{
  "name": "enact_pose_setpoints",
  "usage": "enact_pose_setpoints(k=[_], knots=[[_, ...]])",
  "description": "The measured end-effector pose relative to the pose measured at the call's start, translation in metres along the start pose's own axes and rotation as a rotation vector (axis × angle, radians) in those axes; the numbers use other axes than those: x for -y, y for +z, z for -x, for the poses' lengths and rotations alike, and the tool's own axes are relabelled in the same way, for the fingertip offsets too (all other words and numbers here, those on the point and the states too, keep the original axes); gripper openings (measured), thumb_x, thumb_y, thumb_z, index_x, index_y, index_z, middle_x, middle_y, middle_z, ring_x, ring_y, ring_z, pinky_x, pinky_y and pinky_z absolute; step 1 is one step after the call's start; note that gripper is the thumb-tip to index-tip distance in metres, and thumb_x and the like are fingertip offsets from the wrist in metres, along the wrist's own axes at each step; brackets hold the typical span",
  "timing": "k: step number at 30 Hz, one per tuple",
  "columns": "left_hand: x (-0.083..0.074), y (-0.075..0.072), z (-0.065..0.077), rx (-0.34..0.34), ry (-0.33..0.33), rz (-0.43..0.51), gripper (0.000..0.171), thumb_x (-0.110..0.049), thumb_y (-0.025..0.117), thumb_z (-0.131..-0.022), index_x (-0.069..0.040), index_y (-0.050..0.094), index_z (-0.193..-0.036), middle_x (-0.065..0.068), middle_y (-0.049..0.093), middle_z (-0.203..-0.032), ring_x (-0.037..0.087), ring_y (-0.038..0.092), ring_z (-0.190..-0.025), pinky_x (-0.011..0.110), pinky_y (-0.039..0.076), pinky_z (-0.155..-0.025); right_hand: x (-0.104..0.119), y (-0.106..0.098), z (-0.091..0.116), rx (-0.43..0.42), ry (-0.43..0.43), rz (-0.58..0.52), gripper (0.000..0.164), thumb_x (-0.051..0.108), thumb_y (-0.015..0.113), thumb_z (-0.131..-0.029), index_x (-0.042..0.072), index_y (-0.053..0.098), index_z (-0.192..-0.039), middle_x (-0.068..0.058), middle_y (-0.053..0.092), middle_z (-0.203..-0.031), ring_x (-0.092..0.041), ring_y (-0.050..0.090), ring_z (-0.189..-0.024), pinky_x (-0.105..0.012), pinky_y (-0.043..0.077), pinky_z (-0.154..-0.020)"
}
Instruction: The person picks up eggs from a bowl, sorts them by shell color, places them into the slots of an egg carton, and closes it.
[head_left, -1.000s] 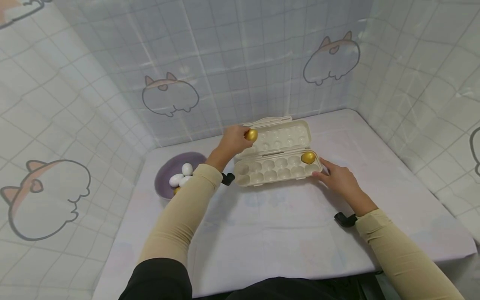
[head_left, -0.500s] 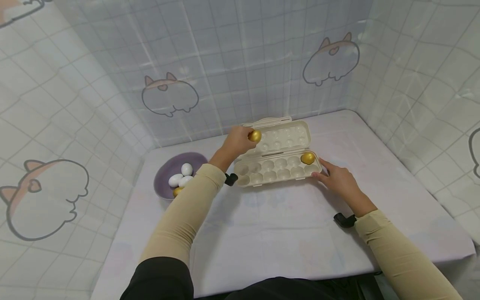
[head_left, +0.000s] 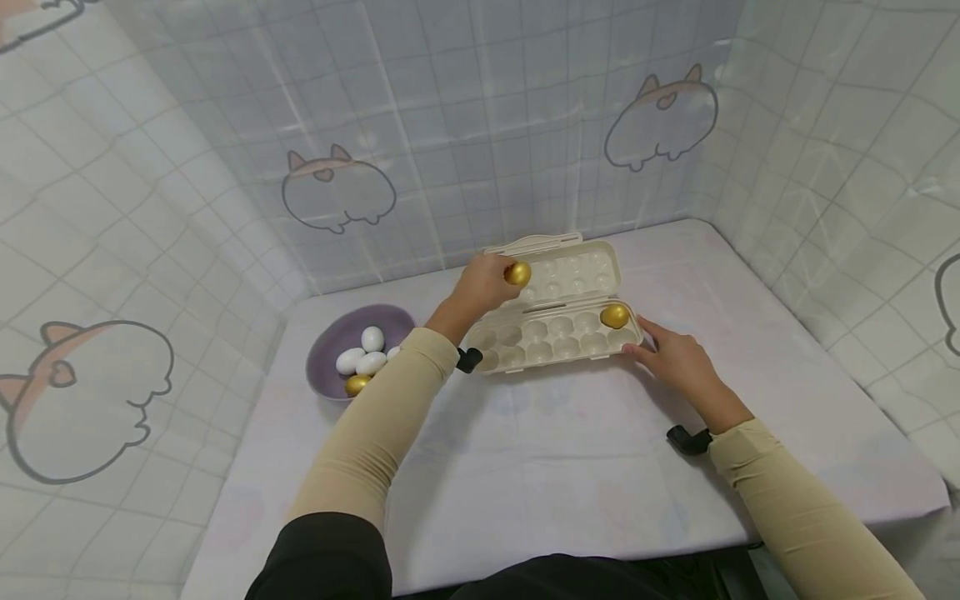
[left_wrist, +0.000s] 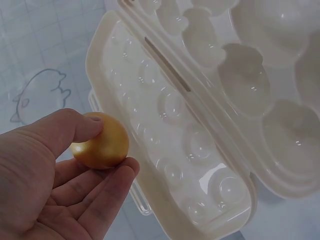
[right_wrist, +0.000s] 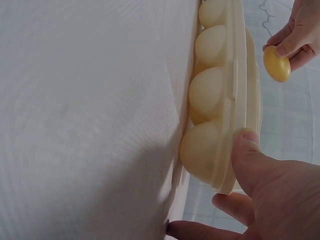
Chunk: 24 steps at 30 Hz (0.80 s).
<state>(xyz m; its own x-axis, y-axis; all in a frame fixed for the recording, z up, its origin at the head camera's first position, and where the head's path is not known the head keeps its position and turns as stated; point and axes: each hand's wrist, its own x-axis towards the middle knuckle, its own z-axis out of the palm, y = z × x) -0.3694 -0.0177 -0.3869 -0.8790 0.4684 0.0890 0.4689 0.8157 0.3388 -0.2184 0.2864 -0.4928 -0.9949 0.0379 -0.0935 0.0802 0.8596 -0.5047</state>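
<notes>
My left hand (head_left: 486, 283) pinches a gold egg (left_wrist: 102, 142) between thumb and fingertips. It holds the egg up over the raised lid (left_wrist: 165, 115) of a cream plastic egg carton (head_left: 551, 350), which lies open on the table. A second gold egg (head_left: 615, 316) sits in the far right cup of the carton's base. At the carton's right end, my right hand (head_left: 675, 354) grips the corner, with the thumb (right_wrist: 248, 145) on the rim in the right wrist view. The rounded cups (right_wrist: 205, 145) show from the side there.
To the left stands a purple bowl (head_left: 324, 350) holding several white eggs (head_left: 371, 363) and a gold egg (head_left: 357, 385); my left forearm partly covers it. A white cloth (head_left: 570, 467) covers the table. Tiled-pattern sheets (head_left: 487, 125) hang behind and at both sides.
My left hand has moved slightly right with the gold egg, across the lid. More of the bowl's eggs now show past the sleeve. The right hand and carton have stayed in place.
</notes>
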Motion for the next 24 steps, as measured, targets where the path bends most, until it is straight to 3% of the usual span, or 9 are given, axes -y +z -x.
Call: enact_pose_setpoints(k=[10,17,24], knots=[[-0.008,0.003,-0.001,0.006,-0.008,-0.077,0.026,-0.023,0.075,-0.092,-0.016,0.075,-0.118,0.003,0.074,-0.107,0.021,0.061,-0.093,0.036,0.049,-0.077,0.0,0.0,0.0,-0.012,-0.002,-0.002,0.085,0.059,0.059,-0.103,0.01,0.03,-0.166,-0.034,0.042,-0.158,-0.059,0.045,-0.141,-0.071,0.042,-0.111],[-0.013,0.004,-0.002,0.034,0.016,-0.006,0.031,-0.016,0.075,-0.092,-0.01,0.074,-0.123,0.005,0.075,-0.111,0.02,0.06,-0.093,0.032,0.049,-0.081,0.002,-0.001,0.001,-0.003,0.005,-0.002,0.086,0.06,0.059,-0.103,0.01,0.03,-0.166,-0.033,0.042,-0.158,-0.059,0.044,-0.142,-0.072,0.041,-0.111],[-0.017,0.007,-0.002,0.038,0.023,0.013,0.018,-0.012,0.074,-0.092,-0.01,0.072,-0.11,0.003,0.068,-0.097,0.018,0.054,-0.085,0.03,0.044,-0.075,0.001,0.0,0.001,-0.005,0.004,-0.008,0.085,0.059,0.058,-0.104,0.01,0.029,-0.167,-0.033,0.042,-0.159,-0.058,0.044,-0.142,-0.072,0.041,-0.112]])
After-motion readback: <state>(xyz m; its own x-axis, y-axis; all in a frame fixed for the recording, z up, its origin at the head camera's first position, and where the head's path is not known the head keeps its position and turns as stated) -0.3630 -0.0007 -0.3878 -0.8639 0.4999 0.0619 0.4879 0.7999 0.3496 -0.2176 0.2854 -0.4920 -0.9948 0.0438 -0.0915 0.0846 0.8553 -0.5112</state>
